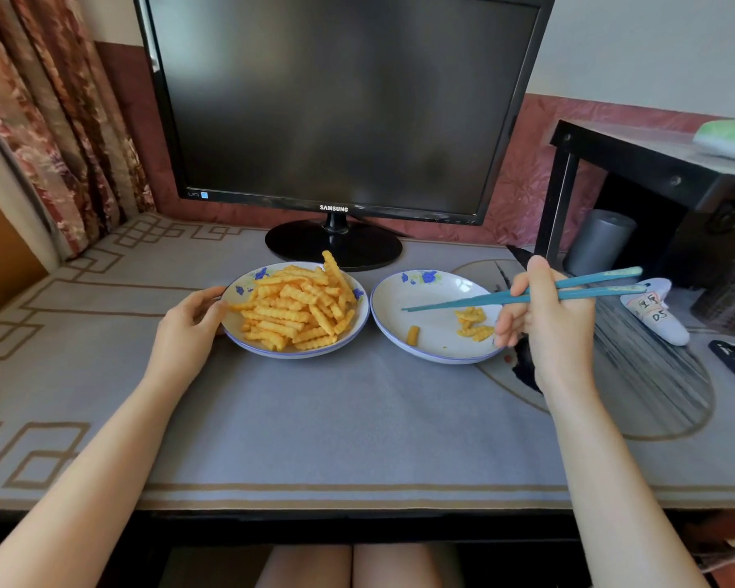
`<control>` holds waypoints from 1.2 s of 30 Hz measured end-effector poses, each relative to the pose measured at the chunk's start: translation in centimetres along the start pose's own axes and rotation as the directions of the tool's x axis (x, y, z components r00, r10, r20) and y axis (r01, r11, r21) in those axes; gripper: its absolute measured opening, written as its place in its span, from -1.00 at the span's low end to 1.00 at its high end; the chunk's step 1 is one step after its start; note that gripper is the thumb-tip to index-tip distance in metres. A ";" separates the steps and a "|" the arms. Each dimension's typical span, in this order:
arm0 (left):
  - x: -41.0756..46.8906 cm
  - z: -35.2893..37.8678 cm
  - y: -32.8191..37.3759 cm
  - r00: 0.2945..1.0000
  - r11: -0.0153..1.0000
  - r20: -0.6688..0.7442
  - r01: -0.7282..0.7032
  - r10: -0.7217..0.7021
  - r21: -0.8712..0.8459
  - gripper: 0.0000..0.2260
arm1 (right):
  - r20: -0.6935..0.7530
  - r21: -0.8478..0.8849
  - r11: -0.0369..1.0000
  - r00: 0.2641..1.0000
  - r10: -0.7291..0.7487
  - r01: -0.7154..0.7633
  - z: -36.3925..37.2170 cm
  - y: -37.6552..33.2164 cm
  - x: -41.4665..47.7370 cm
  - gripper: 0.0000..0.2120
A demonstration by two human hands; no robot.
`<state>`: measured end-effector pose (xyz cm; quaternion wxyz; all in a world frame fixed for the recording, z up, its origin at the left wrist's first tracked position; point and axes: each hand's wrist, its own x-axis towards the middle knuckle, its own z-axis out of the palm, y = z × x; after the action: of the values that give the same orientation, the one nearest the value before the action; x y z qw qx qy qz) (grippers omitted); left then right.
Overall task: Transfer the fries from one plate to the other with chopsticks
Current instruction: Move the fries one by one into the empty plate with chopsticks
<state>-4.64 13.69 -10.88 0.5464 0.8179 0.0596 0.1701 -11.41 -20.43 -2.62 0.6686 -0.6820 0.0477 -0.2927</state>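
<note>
Two plates: round white ceramic dishes with blue rims and blue flower prints, side by side and almost touching, just in front of the monitor's stand.
Left plate (247,339): heaped with golden-yellow crinkle-cut fries (293,309), ridged along their sides and piled in all directions.
Right plate (425,290): mostly bare; a small cluster of fry pieces (474,324) lies near its right edge, and one short stub (412,335) lies apart from it.
Chopsticks: a pair of teal plastic chopsticks (463,302), tips close together above the right plate, carrying nothing.
Right hand (548,320): fingers curled round the chopsticks, grasping them mid-length.
Left hand (192,324): fingers curled at the left plate's outer rim, holding it.
Surface: grey-blue tablecloth (315,418) with a tan geometric border; a round printed mat (654,375) lies partly under the right plate.
Room: black Samsung monitor (336,99), screen dark, straight ahead; red patterned curtain (39,120) at left; black side table (654,163) at right with a grey cylinder (599,244) beneath it.
</note>
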 end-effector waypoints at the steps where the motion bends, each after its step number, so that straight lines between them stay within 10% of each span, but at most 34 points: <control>1: 0.0 0.0 0.1 1.000 1.000 -0.001 0.000 0.000 0.002 -0.76 | 0.008 -0.017 1.000 1.000 0.000 0.000 -0.4 0.0 -0.2 -0.63; 22: -0.1 -0.1 0.2 1.000 1.000 0.007 0.015 -0.015 0.009 -0.76 | 0.091 -0.164 0.986 0.996 -0.008 0.023 -0.5 -0.2 -2.4 -0.63; 36: -0.3 0.0 0.5 1.000 1.000 -0.003 -0.003 0.003 0.023 -0.75 | -0.065 0.073 0.997 0.997 -0.030 0.035 1.6 -0.3 -1.5 -0.63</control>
<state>-4.97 13.41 -10.51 0.5365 0.8240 0.0612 0.1715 -12.03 -18.30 -2.77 0.6867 -0.6477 0.0471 -0.3268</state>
